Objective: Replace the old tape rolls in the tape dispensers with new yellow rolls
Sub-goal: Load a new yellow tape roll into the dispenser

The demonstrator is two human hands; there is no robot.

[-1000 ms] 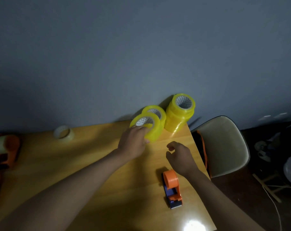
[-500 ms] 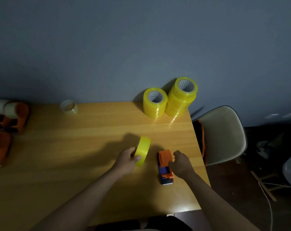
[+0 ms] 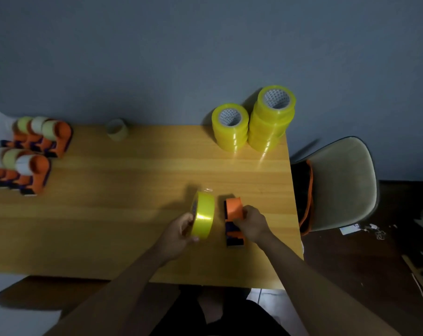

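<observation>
Head view shows your left hand (image 3: 179, 235) gripping a new yellow roll (image 3: 203, 215), held on edge above the desk (image 3: 108, 214). Its fingers curl round the near rim and left face. Your right hand (image 3: 252, 224) holds the orange dispenser (image 3: 233, 219), fingers curled over its rounded hub at the far end. Whether the dispenser's base rests on the desk or is lifted just clear cannot be told.

Governing relation: the roll sits just to the left of the dispenser, near it but apart, a strip of desk showing between them. The roll's core axis runs roughly left to right, so its open right face looks toward the dispenser's side. The dispenser's long axis runs toward and away from you, hub far, dark cutter end near. The hub carries no roll. A short sideways travel to the right is judged sufficient to seat the core on the hub; the left hand is the carrying hand, the right the steadying one.

Finding: your right fingers lie over the hub on the side away from the roll, and may need to shift if they obstruct seating.

Remaining stock: two stacks of yellow rolls (image 3: 231, 128) at the far right of the desk, a pale used roll (image 3: 117, 129) at the far edge, and a group of loaded dispensers (image 3: 36, 151) at the left, well apart. Most of the task is judged outstanding.
</observation>
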